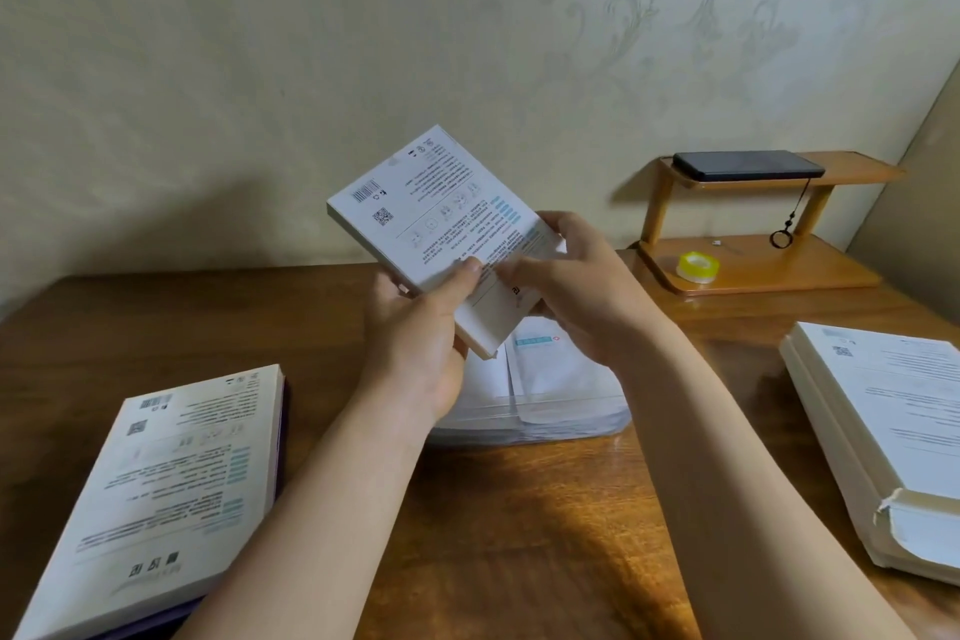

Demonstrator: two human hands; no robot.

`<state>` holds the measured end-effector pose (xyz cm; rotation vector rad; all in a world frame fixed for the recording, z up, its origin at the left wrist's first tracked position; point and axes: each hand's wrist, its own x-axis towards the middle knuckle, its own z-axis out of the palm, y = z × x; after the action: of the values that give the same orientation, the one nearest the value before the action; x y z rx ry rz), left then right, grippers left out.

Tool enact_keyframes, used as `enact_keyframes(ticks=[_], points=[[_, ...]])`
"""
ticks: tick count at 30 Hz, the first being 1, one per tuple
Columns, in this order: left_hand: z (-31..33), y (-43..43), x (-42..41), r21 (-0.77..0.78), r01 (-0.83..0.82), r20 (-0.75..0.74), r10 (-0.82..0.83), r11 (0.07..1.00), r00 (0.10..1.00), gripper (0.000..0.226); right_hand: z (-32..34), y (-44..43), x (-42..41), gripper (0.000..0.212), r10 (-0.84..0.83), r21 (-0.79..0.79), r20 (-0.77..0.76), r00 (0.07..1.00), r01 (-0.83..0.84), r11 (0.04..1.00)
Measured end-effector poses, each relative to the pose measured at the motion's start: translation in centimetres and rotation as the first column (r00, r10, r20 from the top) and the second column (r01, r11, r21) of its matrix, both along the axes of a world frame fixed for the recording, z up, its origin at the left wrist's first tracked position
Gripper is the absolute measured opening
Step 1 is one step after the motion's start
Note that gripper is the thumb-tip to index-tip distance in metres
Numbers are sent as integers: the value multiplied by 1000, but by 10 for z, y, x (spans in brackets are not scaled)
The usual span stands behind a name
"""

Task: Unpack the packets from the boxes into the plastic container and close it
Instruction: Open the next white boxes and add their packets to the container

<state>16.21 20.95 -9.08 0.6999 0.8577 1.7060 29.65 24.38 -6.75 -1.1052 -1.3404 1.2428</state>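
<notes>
A white box (pixel 436 208) is held tilted in the air above the middle of the table (pixel 519 509), printed face up, its far corner raised toward the wall. The left hand (pixel 415 327) grips its near left edge, thumb pressed on the printed face and fingers underneath. The right hand (pixel 576 286) holds the near right end, fingers curled round it. Directly below the box a pile of white packets (pixel 550 379) lies on the table; what holds them is not clear. A second box (pixel 171 473) lies flat at the left, and a stack of boxes (pixel 883 421) sits at the right edge. Behind, a wooden shelf (pixel 769 265) carries a dark phone (pixel 748 165) on top and a roll of yellow tape (pixel 698 267) below.
</notes>
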Motion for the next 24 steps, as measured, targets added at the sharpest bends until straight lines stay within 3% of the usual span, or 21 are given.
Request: enact_keyframes(ticks=[2, 4, 6, 8, 18, 24], points=[[3, -1, -1, 31, -14, -1, 15, 999, 1000, 42, 3, -3, 0, 72, -63, 20, 103, 993, 62, 998], [7, -3, -4, 67, -30, -15, 31, 997, 999, 45, 6, -7, -2, 81, -211, 123, 313, 926, 181, 976], [9, -4, -6, 81, -40, -27, 42, 996, 999, 45, 9, -13, -6, 61, -318, 245, 464, 827, 226, 943], [11, -4, -7, 87, -47, -29, 50, 995, 998, 41, 11, -16, -12, 42, -321, 304, 542, 777, 175, 937], [5, -2, -10, 70, -42, -43, 45, 997, 998, 45, 11, -19, -24, 37, -270, 235, 467, 842, 177, 956], [-1, 2, -11, 64, -3, 44, 0, 998, 999, 46, 8, -19, -25, 39, -225, 232, 464, 856, 128, 964]])
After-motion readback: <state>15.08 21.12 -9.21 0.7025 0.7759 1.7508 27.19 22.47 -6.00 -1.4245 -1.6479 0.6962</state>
